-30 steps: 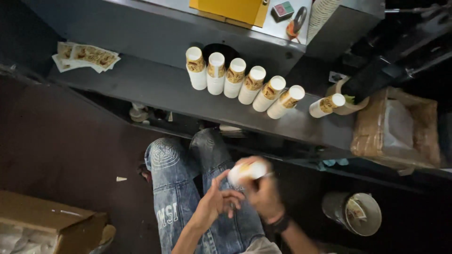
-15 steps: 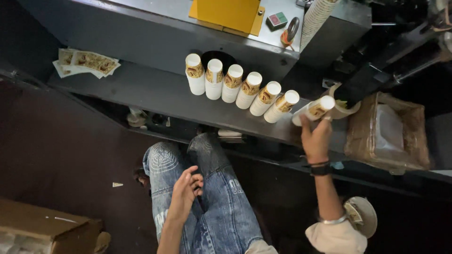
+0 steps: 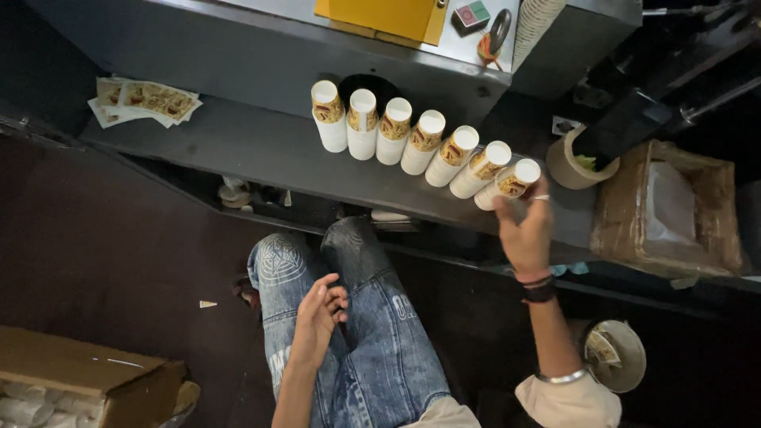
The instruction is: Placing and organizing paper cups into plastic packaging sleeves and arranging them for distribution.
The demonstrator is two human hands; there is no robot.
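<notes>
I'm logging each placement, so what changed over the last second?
The right hand carried a cup stack up from the lap to the grey shelf and set it as the seventh, rightmost stack in the row; its fingers are at that stack now. The left hand let go and sank open onto the jeans. The other six stacks and the printed sheets stayed put.

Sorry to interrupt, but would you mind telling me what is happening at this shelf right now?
A seated person's right hand is at the rightmost stack of paper cups, the last in a row of seven stacks lying side by side on the grey metal shelf. Whether the fingers grip it or only touch it is unclear. The left hand rests empty over the jeans-clad lap. A roll of tape and a cardboard box sit further right.
</notes>
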